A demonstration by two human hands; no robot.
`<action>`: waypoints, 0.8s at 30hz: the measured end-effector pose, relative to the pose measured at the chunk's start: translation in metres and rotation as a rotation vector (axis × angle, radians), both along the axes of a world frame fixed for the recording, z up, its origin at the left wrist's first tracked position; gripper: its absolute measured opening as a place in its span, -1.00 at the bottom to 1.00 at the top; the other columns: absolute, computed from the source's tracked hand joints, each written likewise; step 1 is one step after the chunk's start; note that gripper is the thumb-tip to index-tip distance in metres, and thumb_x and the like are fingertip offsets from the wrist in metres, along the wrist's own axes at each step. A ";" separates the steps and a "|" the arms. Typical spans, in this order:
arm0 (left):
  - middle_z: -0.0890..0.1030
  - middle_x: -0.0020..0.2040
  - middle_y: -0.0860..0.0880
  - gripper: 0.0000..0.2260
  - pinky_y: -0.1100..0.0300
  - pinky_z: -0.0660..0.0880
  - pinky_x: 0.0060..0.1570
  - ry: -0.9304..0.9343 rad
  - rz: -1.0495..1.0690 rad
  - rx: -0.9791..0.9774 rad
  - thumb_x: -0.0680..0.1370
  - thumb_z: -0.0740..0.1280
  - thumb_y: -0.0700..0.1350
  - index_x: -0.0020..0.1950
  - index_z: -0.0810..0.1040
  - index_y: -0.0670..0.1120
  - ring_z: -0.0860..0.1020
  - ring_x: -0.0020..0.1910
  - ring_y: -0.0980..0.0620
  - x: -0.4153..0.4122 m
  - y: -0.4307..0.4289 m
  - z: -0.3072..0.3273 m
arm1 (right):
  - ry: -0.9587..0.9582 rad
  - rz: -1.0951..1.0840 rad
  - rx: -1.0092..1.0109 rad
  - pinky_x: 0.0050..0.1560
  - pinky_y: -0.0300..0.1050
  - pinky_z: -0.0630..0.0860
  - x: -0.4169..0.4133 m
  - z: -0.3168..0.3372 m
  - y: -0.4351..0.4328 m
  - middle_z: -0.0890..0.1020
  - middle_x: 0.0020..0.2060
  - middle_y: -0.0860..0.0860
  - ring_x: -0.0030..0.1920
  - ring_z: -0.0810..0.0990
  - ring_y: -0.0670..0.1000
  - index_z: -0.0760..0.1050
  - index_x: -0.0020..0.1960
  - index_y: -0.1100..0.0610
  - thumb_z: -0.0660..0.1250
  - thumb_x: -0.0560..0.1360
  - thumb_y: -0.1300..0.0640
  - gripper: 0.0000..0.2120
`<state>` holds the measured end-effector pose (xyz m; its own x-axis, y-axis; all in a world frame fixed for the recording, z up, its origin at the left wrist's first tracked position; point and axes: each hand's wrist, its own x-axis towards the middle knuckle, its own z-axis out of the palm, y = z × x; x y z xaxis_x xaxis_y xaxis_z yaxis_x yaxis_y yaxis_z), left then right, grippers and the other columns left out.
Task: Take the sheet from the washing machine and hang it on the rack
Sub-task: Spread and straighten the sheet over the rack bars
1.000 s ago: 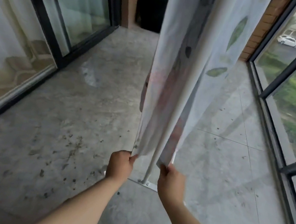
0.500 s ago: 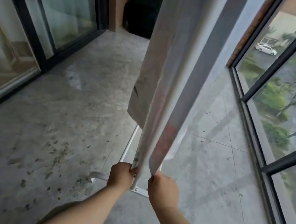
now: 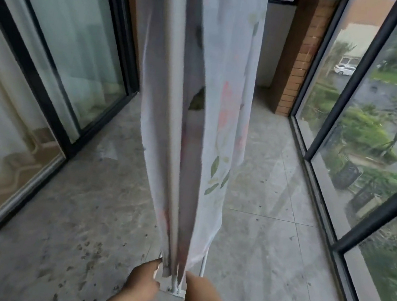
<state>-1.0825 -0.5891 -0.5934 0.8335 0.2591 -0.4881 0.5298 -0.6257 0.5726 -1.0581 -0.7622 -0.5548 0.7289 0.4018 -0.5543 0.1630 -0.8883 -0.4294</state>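
Nearest, bottom centre: two bare forearms reach forward to the foot of the rack.
- Left hand [image 3: 142, 284]: fingers curled, tips brought together and pinching the bottom edge of the left-hand layer of cloth.
- Right hand [image 3: 197, 296]: fingers curled, tips clamped on the bottom edge of the right-hand layer. The frame is blurred, so I cannot tell each finger's exact placement.
- The two hands are close together, one on either side of the upright.

Rack [image 3: 173, 285]: a white metal upright on a small bolted foot plate, standing on the floor between the hands. A second thin white upright shows just to its right, partly behind the cloth.

Sheet [image 3: 196, 124]: pale, with a green leaf and pink flower print. It is draped over the rack and hangs in two long layers either side of the upright, running from the top of the frame down to the hands. Its lower edge is just above the floor.

Floor [image 3: 267, 252]: grey tile, with dark specks [image 3: 88, 250] scattered to the left of the rack.

Left side: sliding glass door [image 3: 69, 25] in a black frame.

Right side: tall window [image 3: 360, 72], also black-framed, with green shrubs [image 3: 367, 130] outside.

Far: brick pillar [image 3: 299, 62] at the far right corner. A white car [image 3: 344, 69] is parked outside beyond the glass.
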 end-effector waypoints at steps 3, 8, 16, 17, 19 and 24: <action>0.60 0.24 -0.10 -0.51 0.49 0.43 -0.03 -0.021 0.067 -0.055 0.46 0.28 -0.40 0.23 0.57 0.10 0.57 0.17 0.03 0.000 0.014 0.095 | 0.001 -0.053 0.088 0.22 -0.02 0.49 0.007 0.111 -0.006 0.54 0.24 0.13 0.24 0.54 0.19 0.32 0.41 -0.04 0.12 0.48 0.16 -0.50; 0.65 -0.07 -0.09 -0.62 0.32 0.52 -0.07 -0.140 0.160 -0.093 0.45 0.26 -0.46 0.22 0.61 -0.24 0.62 -0.05 -0.02 0.008 0.030 0.252 | -0.124 -0.191 0.246 0.14 -0.10 0.48 0.010 0.298 -0.014 0.60 0.18 0.06 0.21 0.55 0.11 0.47 0.24 0.02 -0.06 0.24 0.07 -0.37; 0.72 -0.18 0.02 -0.71 0.25 0.57 -0.11 -0.582 0.313 -0.285 0.50 0.35 -0.43 0.03 0.67 -0.08 0.66 -0.13 0.03 0.017 0.016 0.532 | -0.470 -0.334 0.551 0.14 -0.11 0.53 0.027 0.513 -0.015 0.68 0.12 -0.05 0.10 0.64 0.01 0.57 0.25 -0.02 0.13 0.60 0.15 -0.67; 0.71 -0.12 -0.01 -0.72 0.21 0.59 -0.05 -0.663 0.325 -0.316 0.52 0.32 -0.44 0.08 0.64 -0.13 0.66 -0.10 0.00 0.020 0.015 0.561 | -0.504 -0.340 0.615 0.15 -0.11 0.53 0.031 0.534 -0.014 0.68 0.11 -0.07 0.10 0.63 -0.01 0.57 0.25 -0.03 0.14 0.62 0.10 -0.69; 0.69 -0.02 -0.08 -0.72 0.06 0.58 0.09 -0.804 0.325 -0.379 0.56 0.27 -0.42 0.15 0.59 -0.13 0.65 -0.03 -0.04 0.022 0.008 0.613 | -0.558 -0.350 0.715 0.14 -0.23 0.50 0.032 0.565 -0.012 0.68 0.09 -0.12 0.10 0.62 -0.09 0.56 0.28 -0.05 0.15 0.63 0.02 -0.70; 0.69 0.08 -0.02 -0.77 0.07 0.54 0.12 -1.095 0.160 -0.455 0.57 0.30 -0.23 0.17 0.63 -0.05 0.65 0.09 0.01 0.009 -0.023 0.714 | -0.691 -0.336 0.983 -0.04 -0.59 0.35 0.026 0.633 -0.005 0.64 0.09 -0.22 0.01 0.55 -0.31 0.57 0.25 -0.03 0.22 0.63 -0.02 -0.74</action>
